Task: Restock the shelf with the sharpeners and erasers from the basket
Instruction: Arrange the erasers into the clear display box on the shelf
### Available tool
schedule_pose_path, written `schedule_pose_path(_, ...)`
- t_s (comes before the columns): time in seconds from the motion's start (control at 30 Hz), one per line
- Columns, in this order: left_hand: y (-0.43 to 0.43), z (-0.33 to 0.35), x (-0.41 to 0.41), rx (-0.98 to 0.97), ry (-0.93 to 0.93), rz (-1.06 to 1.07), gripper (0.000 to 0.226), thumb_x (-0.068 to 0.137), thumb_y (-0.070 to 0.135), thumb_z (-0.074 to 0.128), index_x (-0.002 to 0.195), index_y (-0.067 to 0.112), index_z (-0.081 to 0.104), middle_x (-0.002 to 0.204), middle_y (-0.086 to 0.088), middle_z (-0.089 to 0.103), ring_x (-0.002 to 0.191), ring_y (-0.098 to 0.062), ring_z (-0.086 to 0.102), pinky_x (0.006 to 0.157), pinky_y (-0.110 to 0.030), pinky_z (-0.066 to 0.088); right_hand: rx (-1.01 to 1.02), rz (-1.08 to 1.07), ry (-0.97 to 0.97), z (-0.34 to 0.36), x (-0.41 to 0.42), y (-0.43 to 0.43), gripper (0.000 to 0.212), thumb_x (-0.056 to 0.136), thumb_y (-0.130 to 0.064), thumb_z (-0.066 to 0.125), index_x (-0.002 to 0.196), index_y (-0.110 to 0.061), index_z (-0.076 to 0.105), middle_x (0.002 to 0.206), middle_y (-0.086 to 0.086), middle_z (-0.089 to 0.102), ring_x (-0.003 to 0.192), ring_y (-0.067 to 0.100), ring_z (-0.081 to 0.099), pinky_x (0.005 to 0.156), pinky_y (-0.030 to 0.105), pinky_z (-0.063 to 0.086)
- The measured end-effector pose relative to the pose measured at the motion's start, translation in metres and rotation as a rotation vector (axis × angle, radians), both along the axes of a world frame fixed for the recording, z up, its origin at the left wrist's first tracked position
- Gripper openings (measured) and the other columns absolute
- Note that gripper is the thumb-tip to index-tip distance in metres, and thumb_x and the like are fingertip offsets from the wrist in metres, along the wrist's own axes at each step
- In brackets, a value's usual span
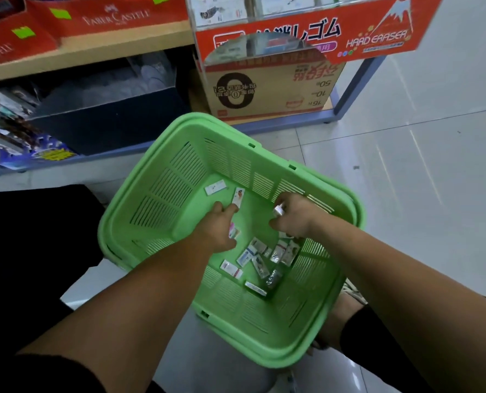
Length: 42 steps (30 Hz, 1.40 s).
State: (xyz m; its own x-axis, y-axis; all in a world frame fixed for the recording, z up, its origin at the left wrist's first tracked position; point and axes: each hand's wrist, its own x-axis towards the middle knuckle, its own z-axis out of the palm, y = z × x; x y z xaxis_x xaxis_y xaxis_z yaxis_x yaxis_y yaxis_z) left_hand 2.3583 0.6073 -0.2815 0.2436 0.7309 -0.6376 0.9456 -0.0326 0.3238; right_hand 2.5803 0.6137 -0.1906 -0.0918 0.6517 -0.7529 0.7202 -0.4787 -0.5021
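Both L grip, R grip w/in basket

Red cardboard display box on the light wooden shelf: white brand name "FABER-CASTELL". Second red box at far left: the same lettering, cut by the picture's edge to "ASTELL". Red display header card: white "HARD ERASER" beside large black Japanese characters, partly covered. Brown corrugated carton below it, printed upside down: a large black "0" and the numbers 50, 10, 16. Small white packets in the green slotted plastic basket: print too small to read.
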Motion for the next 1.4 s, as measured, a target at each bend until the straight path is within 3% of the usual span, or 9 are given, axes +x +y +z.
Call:
schedule_pose_path(0.1,-0.001,-0.005,0.004,0.019,0.033,0.024,0.094,0.069,0.032,0.093,0.145,0.033,0.037,0.133,-0.008,0.035,0.115,-0.032,0.054,0.099,-0.044,0.054,-0.108,-0.193,0.190,0.003,-0.004,-0.001,0.054,0.092,-0.012,0.078,0.136,-0.015,0.048,0.122,0.016,0.059,0.077,0.026,0.068,0.050,0.028,0.054)
schedule_pose_path(0.23,0.001,-0.011,0.007,-0.027,0.013,0.098,0.088,0.066,0.026,0.096,0.136,0.035,0.043,0.133,-0.008,0.036,0.114,-0.035,0.054,0.098,-0.041,0.053,-0.182,-0.321,0.402,0.015,-0.005,0.001,0.049,0.087,-0.003,0.081,0.126,-0.016,0.055,0.100,0.013,0.066,0.069,0.024,0.065,0.053,0.033,0.053)
schedule_pose_path(0.3,0.007,-0.009,0.006,-0.055,-0.024,0.130,0.082,0.067,0.018,0.094,0.132,0.036,0.047,0.130,-0.009,0.038,0.106,-0.034,0.059,0.090,-0.037,0.056,-0.190,-0.320,0.424,0.020,-0.002,0.002,0.040,0.088,-0.001,0.080,0.118,-0.015,0.058,0.089,0.013,0.066,0.065,0.022,0.064,0.055,0.034,0.053)
schedule_pose_path(0.43,0.017,0.011,0.001,-0.158,-0.189,0.214,0.080,0.068,0.007,0.090,0.128,0.038,0.048,0.129,-0.008,0.038,0.098,-0.027,0.061,0.066,-0.025,0.053,-0.234,-0.237,0.379,0.022,0.003,0.004,0.033,0.092,-0.002,0.075,0.118,-0.010,0.058,0.106,0.017,0.064,0.076,0.026,0.066,0.064,0.040,0.056)
schedule_pose_path(0.6,0.026,0.081,0.006,-0.108,-0.407,0.259,0.082,0.067,0.004,0.090,0.127,0.043,0.048,0.129,-0.007,0.044,0.099,-0.024,0.065,0.073,-0.036,0.066,-0.256,-0.111,0.296,0.042,0.004,0.013,0.030,0.096,-0.018,0.075,0.119,-0.011,0.056,0.104,0.015,0.062,0.081,0.027,0.065,0.064,0.038,0.059)
schedule_pose_path(0.73,0.026,0.152,0.014,-0.090,-0.607,0.306,0.084,0.068,0.001,0.090,0.129,0.041,0.049,0.114,-0.008,0.063,0.089,-0.016,0.070,0.064,-0.025,0.058,-0.242,-0.079,0.435,0.089,-0.007,0.026,0.028,0.101,-0.034,0.067,0.115,-0.011,0.063,0.098,0.009,0.065,0.072,0.021,0.061,0.063,0.034,0.054)
schedule_pose_path(0.87,0.028,0.224,0.017,-0.004,-0.722,0.382,0.073,0.071,0.001,0.088,0.126,0.032,0.052,0.091,-0.006,0.068,0.064,-0.007,0.062,0.059,-0.025,0.054,-0.098,-0.138,0.487,0.150,-0.010,0.028,0.028,0.096,-0.033,0.074,0.114,-0.012,0.069,0.089,0.007,0.071,0.063,0.018,0.059,0.055,0.029,0.049)
schedule_pose_path(1.13,0.032,0.318,0.044,0.113,-0.930,0.369,0.075,0.068,0.009,0.096,0.130,0.029,0.058,0.104,-0.001,0.066,0.077,-0.009,0.067,0.069,-0.030,0.061,0.186,-0.388,0.495,0.228,-0.003,0.031,0.028,0.087,-0.020,0.076,0.115,-0.016,0.073,0.079,0.001,0.072,0.060,0.017,0.064,0.056,0.029,0.051)
schedule_pose_path(1.4,0.078,0.363,0.053,0.099,-1.108,0.455,0.046,0.095,0.001,0.066,0.130,0.029,0.069,0.098,-0.012,0.070,0.065,-0.021,0.065,0.059,-0.029,0.056,0.286,-0.568,0.683,0.270,-0.005,0.067,0.038,0.090,-0.023,0.079,0.125,-0.014,0.066,0.095,0.006,0.079,0.078,0.026,0.075,0.064,0.033,0.055)
